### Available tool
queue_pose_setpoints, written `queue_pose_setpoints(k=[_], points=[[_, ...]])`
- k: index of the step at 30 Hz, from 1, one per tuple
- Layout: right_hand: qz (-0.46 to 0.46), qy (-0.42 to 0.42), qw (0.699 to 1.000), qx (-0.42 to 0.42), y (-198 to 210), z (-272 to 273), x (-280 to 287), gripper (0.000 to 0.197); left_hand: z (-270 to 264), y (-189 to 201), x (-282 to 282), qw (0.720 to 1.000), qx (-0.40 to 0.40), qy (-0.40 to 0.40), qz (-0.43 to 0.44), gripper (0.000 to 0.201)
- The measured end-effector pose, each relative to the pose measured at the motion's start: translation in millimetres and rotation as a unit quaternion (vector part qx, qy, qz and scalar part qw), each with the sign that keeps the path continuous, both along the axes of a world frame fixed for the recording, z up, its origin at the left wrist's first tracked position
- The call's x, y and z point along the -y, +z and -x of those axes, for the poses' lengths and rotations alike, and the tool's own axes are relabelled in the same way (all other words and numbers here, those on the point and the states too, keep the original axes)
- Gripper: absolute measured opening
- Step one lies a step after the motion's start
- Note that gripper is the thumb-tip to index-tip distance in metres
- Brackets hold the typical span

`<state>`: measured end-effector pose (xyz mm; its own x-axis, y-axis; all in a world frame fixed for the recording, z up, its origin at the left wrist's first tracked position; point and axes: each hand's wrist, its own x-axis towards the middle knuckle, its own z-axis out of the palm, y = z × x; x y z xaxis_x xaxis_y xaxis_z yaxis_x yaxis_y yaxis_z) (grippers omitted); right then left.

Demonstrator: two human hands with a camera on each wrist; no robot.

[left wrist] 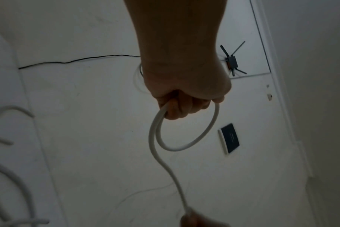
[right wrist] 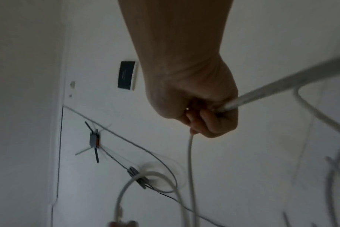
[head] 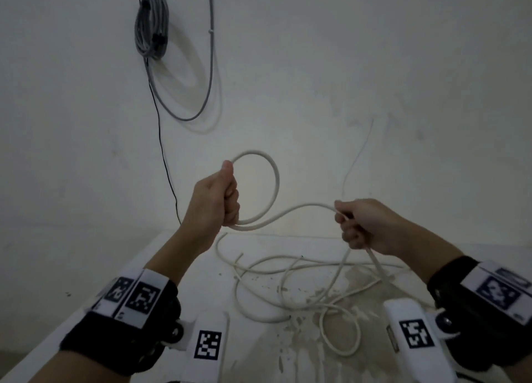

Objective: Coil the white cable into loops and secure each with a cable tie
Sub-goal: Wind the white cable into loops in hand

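While the left hand (head: 220,201) grips one cable (head: 275,178) loop, the right hand (head: 364,224) grips the run beyond it. Only the head view shows slack heaped on the surface (head: 178,270); wrist views show a router (left wrist: 231,60).

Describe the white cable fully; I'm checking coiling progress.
The round, smooth, plastic-looking white cable has one loop formed so far, held upright in the grip of the left hand. From there it arcs across to the right hand, which grips it, then drops to the stained white tabletop, where the rest lies in loose, tangled curves. No cable tie shows on it.
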<state>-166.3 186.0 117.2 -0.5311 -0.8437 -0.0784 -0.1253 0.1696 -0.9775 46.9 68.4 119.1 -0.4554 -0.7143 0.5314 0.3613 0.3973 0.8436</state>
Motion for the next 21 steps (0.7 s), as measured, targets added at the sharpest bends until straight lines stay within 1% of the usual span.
queue_pose_setpoints(k=[1, 3, 5, 7, 9, 11, 13, 16, 17, 19, 21], points=[[0.025, 0.005, 0.997, 0.066, 4.6, -2.6, -0.4, 0.036, 2.7, -3.5, -0.6, 0.999, 0.018, 0.009, 0.025, 0.046], [0.078, 0.022, 0.984, 0.158, 11.0, -11.1, -0.3, 0.028, 8.0, -11.7, -1.3, 0.994, 0.057, 0.030, 0.086, 0.044], [0.130, 0.045, 0.967, 0.215, 14.9, -22.0, 1.1, 0.025, 13.8, -19.4, -1.7, 0.977, 0.100, 0.074, 0.173, 0.043], [0.173, 0.068, 0.952, 0.243, 16.5, -33.6, 3.2, 0.025, 19.7, -24.6, -4.0, 0.953, 0.139, 0.111, 0.247, 0.042], [0.203, 0.097, 0.943, 0.245, 17.3, -44.0, 4.8, 0.022, 25.4, -28.1, -6.1, 0.938, 0.162, 0.129, 0.277, 0.043], [0.213, 0.117, 0.946, 0.216, 17.7, -51.9, 6.7, 0.019, 29.8, -30.2, -7.7, 0.933, 0.175, 0.132, 0.284, 0.041], [0.209, 0.105, 0.955, 0.183, 17.3, -55.8, 9.9, 0.015, 33.5, -31.8, -9.3, 0.931, 0.191, 0.128, 0.285, 0.040], [0.199, 0.075, 0.967, 0.141, 16.5, -55.9, 14.2, 0.012, 35.9, -33.1, -12.0, 0.927, 0.208, 0.117, 0.291, 0.044], [0.199, 0.066, 0.968, 0.138, 16.2, -55.9, 14.5, 0.011, 35.6, -33.2, -13.0, 0.923, 0.215, 0.114, 0.297, 0.043], [0.215, 0.050, 0.962, 0.162, 14.9, -56.1, 14.9, 0.010, 34.5, -33.7, -13.9, 0.913, 0.233, 0.114, 0.314, 0.040], [0.238, 0.040, 0.950, 0.198, 13.6, -57.4, 14.3, 0.009, 34.2, -35.1, -13.3, 0.900, 0.244, 0.125, 0.339, 0.045]])
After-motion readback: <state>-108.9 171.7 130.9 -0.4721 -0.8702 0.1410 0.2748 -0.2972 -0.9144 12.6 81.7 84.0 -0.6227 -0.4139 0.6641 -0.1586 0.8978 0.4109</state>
